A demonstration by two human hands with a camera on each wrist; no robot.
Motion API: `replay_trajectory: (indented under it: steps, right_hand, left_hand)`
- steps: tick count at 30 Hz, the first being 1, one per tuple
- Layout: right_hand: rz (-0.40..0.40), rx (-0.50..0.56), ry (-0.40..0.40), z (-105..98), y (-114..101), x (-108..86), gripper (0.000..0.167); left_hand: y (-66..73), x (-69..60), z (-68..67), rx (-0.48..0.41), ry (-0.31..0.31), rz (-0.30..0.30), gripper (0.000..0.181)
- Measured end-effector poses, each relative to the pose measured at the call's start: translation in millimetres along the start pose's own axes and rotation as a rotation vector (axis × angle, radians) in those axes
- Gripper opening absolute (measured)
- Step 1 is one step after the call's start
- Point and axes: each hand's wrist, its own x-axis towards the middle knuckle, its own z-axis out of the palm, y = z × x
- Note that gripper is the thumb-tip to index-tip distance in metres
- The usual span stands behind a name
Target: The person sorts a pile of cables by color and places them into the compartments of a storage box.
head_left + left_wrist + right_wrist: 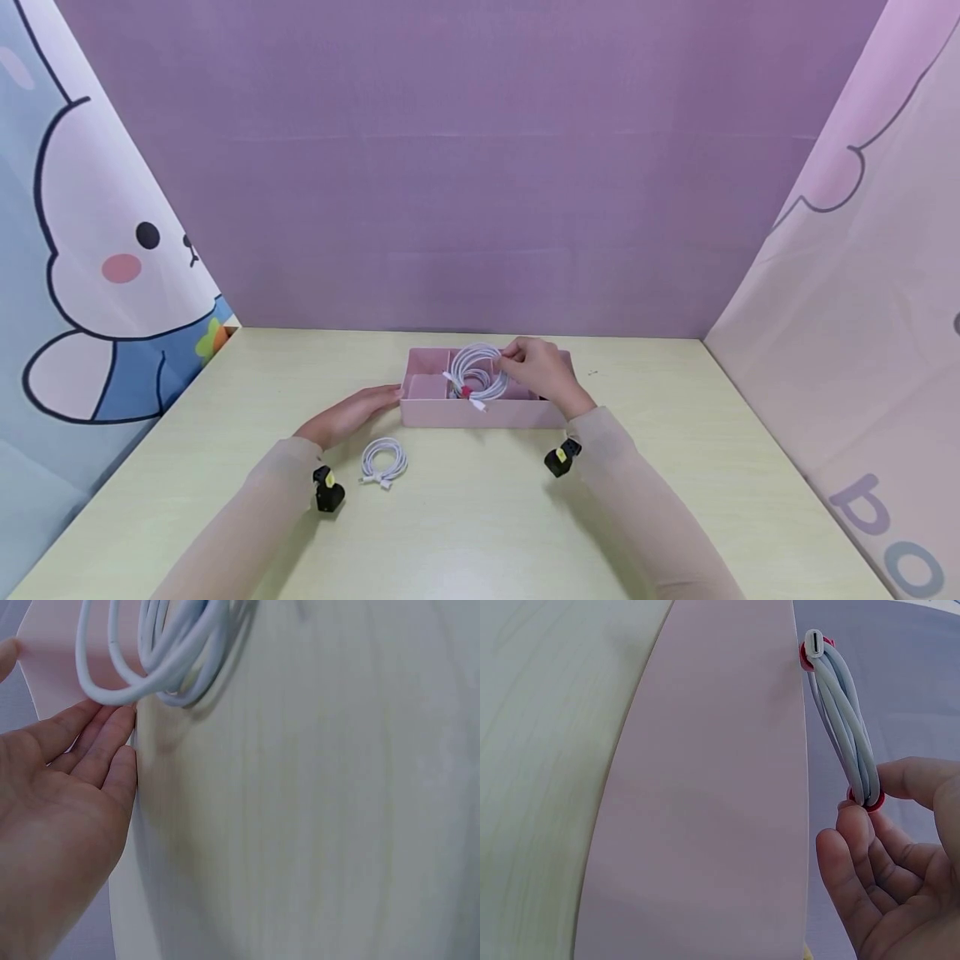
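Observation:
My right hand (542, 368) pinches a coiled white USB-C cable (489, 354) at its edge, between thumb and fingertips. Red ties (808, 656) bind this coil, which hangs over the pink divided box (483, 414). In the right wrist view the cable's oval connector (815, 643) faces the camera, above the box's rim. Fingers extended, my left hand (358, 414) touches the left end of the box; the left wrist view shows its fingertips (124, 720) against the wall. A second coiled white cable (367, 463) lies on the table in front of that hand.
The box stands on a pale wooden table (480, 525), near the purple back panel (480, 183). Printed cloths with a cartoon rabbit (112, 208) and letters (862, 504) flank the table. Part of the box's inside is hidden behind the held coil.

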Motion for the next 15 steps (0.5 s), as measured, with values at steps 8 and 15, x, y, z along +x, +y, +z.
replay_trajectory:
  steps: [8,15]
  right_hand:
    - [0.008,-0.037,0.021,0.5,-0.5,4.7,0.015]
    - [-0.008,0.006,0.030,2.1,-0.2,8.6,0.016]
  left_hand:
    - [-1.7,-0.2,-0.8,-0.001,0.004,0.006,0.074]
    - [-3.5,0.2,-1.3,-0.009,0.000,0.008,0.076]
